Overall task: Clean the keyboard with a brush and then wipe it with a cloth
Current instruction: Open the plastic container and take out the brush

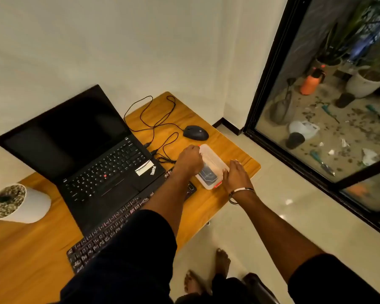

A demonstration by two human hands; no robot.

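Observation:
A clear plastic box [213, 163] with orange clips and a lid stands near the right edge of the wooden table [206, 207]. Something dark lies inside it, too blurred to name. My left hand [190, 160] curls over the box's left side near the far end. My right hand [236, 174] presses against its right side with fingers on the rim. A black external keyboard [110, 224] lies along the table's front, partly hidden under my left arm. No brush or cloth shows outside the box.
An open black laptop [86, 154] sits behind the keyboard. A black mouse [195, 132] and its looped cables lie at the back. A white plant pot [20, 204] stands at the left. A glass door [316, 106] is to the right.

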